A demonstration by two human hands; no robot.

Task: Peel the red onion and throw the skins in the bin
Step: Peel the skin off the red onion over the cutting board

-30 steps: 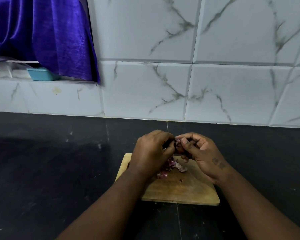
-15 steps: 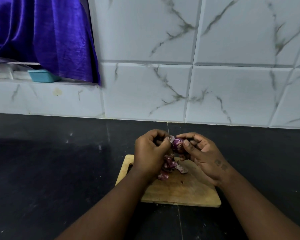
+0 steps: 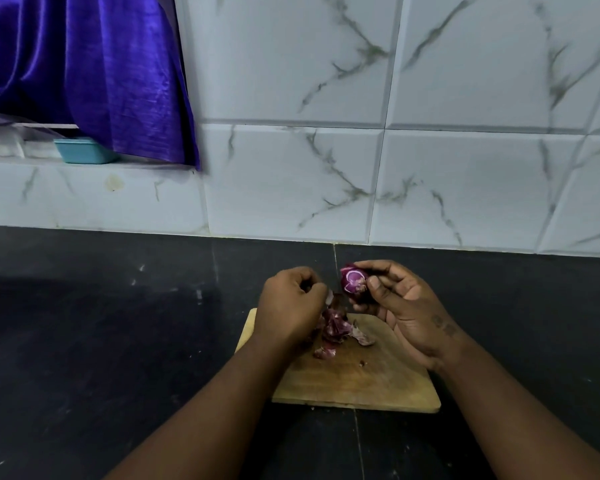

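My right hand [image 3: 400, 306] holds a small red onion [image 3: 351, 280] above the far edge of a wooden cutting board [image 3: 357, 379], its cut end turned toward me. Just left of it, my left hand [image 3: 291, 306] pinches a strip of skin [image 3: 332, 299] that hangs down from its fingertips. A pile of loose purple onion skins [image 3: 336, 332] lies on the board under both hands. No bin is in view.
The board rests on a dark stone counter [image 3: 101, 341] against a white marble-tiled wall [image 3: 430, 168]. At the far left a purple curtain [image 3: 84, 64] hangs over a ledge holding a teal container [image 3: 84, 150].
My hands have drawn apart. The left hand pulled a strip of skin off to the left, and the right hand lifted the onion slightly, exposing its cut end.
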